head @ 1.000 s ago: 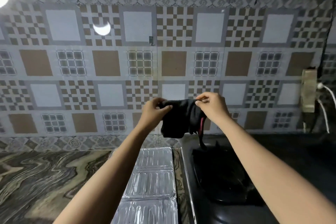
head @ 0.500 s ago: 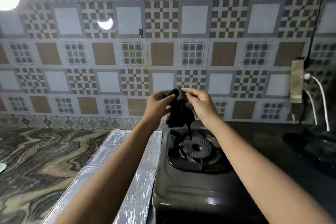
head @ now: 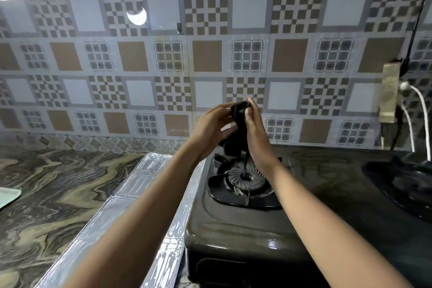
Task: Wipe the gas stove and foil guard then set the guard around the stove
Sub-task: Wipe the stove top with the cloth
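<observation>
A black gas stove stands on the counter, its left burner in plain sight and a second burner at the far right. Flat on the counter along the stove's left side lies the silver foil guard. Above the left burner, my left hand and my right hand both grip a bunched black cloth, which hangs between them with a thin strand dangling toward the burner.
A marbled counter stretches to the left, with a pale object at its left edge. The patterned tile wall rises close behind. A socket with white cables sits on the wall at right.
The cloth, spread wide between both hands a second ago, is now gathered into a tight bunch with the hands close together. My view has shifted and shows more of the stove.
</observation>
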{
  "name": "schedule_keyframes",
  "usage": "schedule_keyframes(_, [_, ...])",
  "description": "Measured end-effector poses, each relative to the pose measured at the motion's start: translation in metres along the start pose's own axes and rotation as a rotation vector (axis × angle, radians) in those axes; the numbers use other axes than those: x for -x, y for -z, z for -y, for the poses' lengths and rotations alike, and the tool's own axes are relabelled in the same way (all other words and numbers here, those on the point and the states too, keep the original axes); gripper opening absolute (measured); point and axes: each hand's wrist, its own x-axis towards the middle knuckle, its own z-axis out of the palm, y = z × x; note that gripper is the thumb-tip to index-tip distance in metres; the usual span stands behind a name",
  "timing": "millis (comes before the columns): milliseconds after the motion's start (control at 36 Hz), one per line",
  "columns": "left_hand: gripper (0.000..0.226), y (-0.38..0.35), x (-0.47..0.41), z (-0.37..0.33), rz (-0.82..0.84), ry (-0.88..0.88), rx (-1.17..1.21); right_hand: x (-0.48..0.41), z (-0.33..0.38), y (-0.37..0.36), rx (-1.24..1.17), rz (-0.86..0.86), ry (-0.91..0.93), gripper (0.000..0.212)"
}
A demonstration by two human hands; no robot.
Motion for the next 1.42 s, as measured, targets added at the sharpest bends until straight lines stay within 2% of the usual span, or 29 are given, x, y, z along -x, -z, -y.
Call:
schedule_keyframes(83, [0.035, 0.005, -0.009, -0.001, 0.013, 0.024, -0.012, -0.008, -0.003, -0.004, -0.035, -0.053, 0.010, 0.045])
schedule_keyframes(250, [0.028, 0.016, -0.031, 0.002, -0.011, 0.043, -0.207, -0.029, -0.022, -0.019, -0.061, -0.234, 0.010, 0.041])
schedule_keyframes(361, [0.028, 0.028, -0.044, 0.008, -0.032, 0.021, -0.300, -0.043, -0.041, -0.024, 0.018, -0.322, 0.014, 0.040])
schedule_keyframes(667, [0.030, 0.050, -0.056, 0.029, -0.131, -0.057, -0.422, -0.083, -0.063, -0.004, 0.330, -0.257, 0.102, 0.040])
schedule_keyframes(833, [0.032, 0.083, -0.037, 0.069, -0.366, 0.000, -0.594, -0.116, -0.071, 0.018, 0.509, -0.054, 0.059, 0.042])
schedule_keyframes(944, [0.033, 0.103, -0.016, 0.107, -0.465, 0.167, -0.708, -0.135, -0.085, 0.022, 0.602, 0.120, 0.011, 0.040])
schedule_keyframes(1028, [0.044, 0.106, -0.004, 0.128, -0.486, 0.288, -0.739, -0.141, -0.105, 0.019, 0.664, 0.296, -0.041, 0.040])
schedule_keyframes(1111, [0.034, 0.106, 0.000, 0.140, -0.493, 0.347, -0.714, -0.146, -0.128, 0.013, 0.771, 0.473, -0.052, 0.041])
schedule_keyframes(1278, [0.026, 0.106, -0.003, 0.145, -0.499, 0.332, -0.699, -0.157, -0.166, 0.003, 0.982, 0.759, -0.074, 0.046])
schedule_keyframes(1361, [0.028, 0.104, -0.006, 0.144, -0.474, 0.337, -0.684, -0.159, -0.180, 0.001, 1.126, 0.897, -0.066, 0.044])
schedule_keyframes(1417, [0.032, 0.106, -0.010, 0.144, -0.465, 0.345, -0.648, -0.161, -0.188, 0.000, 1.125, 0.962, -0.055, 0.044])
